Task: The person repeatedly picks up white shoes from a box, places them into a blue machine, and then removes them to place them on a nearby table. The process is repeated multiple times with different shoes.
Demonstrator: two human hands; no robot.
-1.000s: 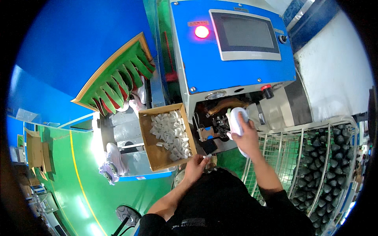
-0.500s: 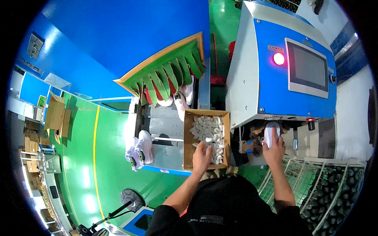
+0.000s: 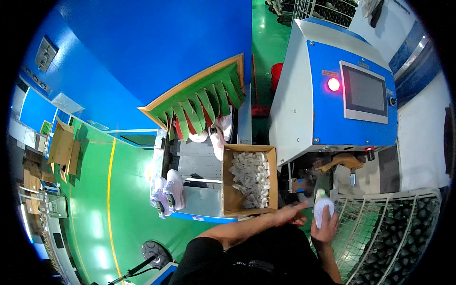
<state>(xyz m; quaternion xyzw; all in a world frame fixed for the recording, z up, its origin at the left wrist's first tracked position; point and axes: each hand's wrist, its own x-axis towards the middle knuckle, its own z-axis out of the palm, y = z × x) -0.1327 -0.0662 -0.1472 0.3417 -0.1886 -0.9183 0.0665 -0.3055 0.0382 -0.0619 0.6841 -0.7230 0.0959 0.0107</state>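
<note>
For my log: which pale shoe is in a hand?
The white shoe right of the nearest cardboard box, in the right hand; the other pale shoes sit left of that box, unheld.

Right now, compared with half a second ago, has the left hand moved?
Yes. Judged against the box, the left hand has gone from over it to past its right edge, near the shoe.

The person's left forearm (image 3: 244,231) slants past the near right corner of the box (image 3: 227,190), left hand (image 3: 289,214) blurred, fingers extended; nearby, the right hand (image 3: 325,230) curls in a grip.
</note>
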